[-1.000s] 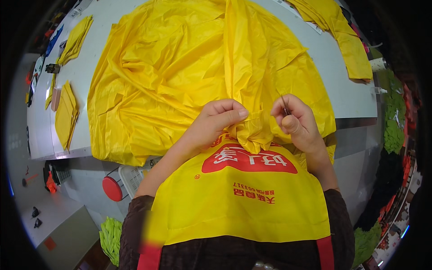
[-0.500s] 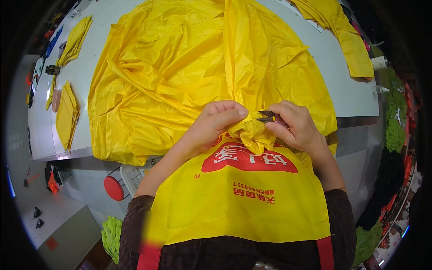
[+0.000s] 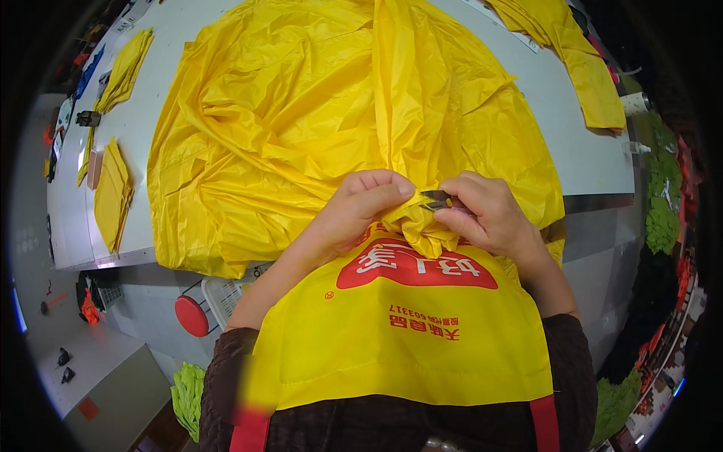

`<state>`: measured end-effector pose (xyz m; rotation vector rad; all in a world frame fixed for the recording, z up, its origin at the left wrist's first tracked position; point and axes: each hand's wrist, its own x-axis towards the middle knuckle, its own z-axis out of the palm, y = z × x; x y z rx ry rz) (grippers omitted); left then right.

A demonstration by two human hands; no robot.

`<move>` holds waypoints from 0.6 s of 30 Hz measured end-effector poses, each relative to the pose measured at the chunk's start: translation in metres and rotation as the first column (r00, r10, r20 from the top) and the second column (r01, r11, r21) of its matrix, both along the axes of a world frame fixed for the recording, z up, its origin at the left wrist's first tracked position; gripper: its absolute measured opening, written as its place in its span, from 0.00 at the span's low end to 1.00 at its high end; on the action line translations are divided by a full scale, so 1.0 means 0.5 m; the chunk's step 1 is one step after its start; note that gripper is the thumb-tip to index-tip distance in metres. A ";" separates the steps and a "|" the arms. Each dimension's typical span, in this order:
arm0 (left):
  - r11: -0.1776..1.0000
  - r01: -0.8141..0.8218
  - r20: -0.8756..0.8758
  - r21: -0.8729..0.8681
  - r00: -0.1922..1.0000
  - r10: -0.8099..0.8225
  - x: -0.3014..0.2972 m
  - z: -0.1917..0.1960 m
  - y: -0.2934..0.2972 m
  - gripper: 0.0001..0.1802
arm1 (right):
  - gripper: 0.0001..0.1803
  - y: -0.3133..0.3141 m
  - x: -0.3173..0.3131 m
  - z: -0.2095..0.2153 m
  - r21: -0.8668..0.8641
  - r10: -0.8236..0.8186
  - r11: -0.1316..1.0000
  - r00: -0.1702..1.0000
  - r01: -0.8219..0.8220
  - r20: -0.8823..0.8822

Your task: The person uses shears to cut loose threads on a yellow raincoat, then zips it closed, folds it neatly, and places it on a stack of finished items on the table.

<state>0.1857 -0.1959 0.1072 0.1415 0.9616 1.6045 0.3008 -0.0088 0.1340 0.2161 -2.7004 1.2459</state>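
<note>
A large yellow fabric piece (image 3: pixel 263 98), thin and creased, spreads over the table and hangs past its near edge. My left hand (image 3: pixel 369 197) pinches a gathered bit of it between thumb and fingers. In my right hand (image 3: pixel 486 211) are small dark thread snips (image 3: pixel 435 199), gripped with the blades pointing left. The blades are apart and lie at the gathered fabric, just right of my left fingertips. Whether a thread is between them is too small to tell. I wear a yellow apron (image 3: pixel 339 339) with a red printed patch, just below my hands.
Folded yellow pieces (image 3: pixel 113 192) lie along the left of the white table (image 3: pixel 557 90). More yellow fabric (image 3: pixel 584 75) lies at the far right. A red round stool (image 3: pixel 191 316) and a white basket (image 3: pixel 222 297) stand below at left; green fabric (image 3: pixel 664 188) is piled on the right.
My right hand and the snips have moved slightly left, so the blades sit closer to my left fingertips. My left hand stays in place, pinching the fabric.
</note>
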 end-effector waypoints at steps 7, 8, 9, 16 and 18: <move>1.000 0.001 -0.029 -0.024 1.000 -0.002 0.001 -0.002 0.001 0.06 | 0.12 -0.001 0.000 0.006 0.187 0.022 0.982 0.996 -0.005 -0.087; 1.000 0.006 -0.032 -0.029 0.999 -0.006 0.001 -0.001 0.000 0.06 | 0.11 0.001 -0.001 0.004 0.215 0.046 0.976 0.994 -0.023 -0.103; 0.999 0.013 -0.036 -0.033 0.999 -0.015 0.000 -0.001 0.002 0.06 | 0.11 0.004 0.000 0.002 0.245 0.067 0.969 0.991 -0.036 -0.118; 0.999 0.015 0.021 0.040 1.000 -0.016 -0.006 -0.033 0.000 0.07 | 0.13 0.045 -0.007 -0.076 -0.623 -0.159 0.748 0.973 0.228 0.164; 0.998 0.018 0.074 0.064 0.997 -0.023 -0.008 -0.036 0.001 0.08 | 0.13 0.054 -0.020 -0.106 -0.640 -0.082 0.729 0.959 0.243 0.271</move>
